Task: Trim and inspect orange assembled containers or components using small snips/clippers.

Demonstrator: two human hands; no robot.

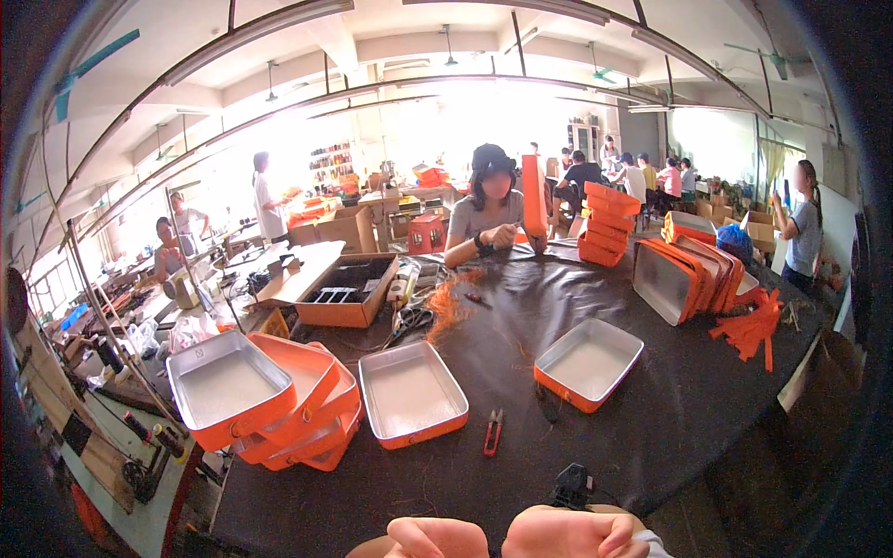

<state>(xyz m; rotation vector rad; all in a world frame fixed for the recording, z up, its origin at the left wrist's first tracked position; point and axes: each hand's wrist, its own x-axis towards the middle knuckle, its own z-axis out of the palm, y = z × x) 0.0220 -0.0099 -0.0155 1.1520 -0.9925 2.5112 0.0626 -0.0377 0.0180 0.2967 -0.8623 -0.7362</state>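
A person in a black cap (491, 158) sits across the dark bench (651, 409). Stacked orange box lids (606, 226) stand nearby, and a cardboard box (349, 290) lies left.

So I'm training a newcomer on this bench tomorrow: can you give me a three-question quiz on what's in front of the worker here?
1. True or false: the small red snips lie between two single orange trays on the black table.
2. Where is the leaning stack of orange trays? A) at the table's left end B) under the right hand
3. Fill in: the left hand and right hand are both closed and hold ____.

Key: 1 true; 2 A; 3 nothing that shows.
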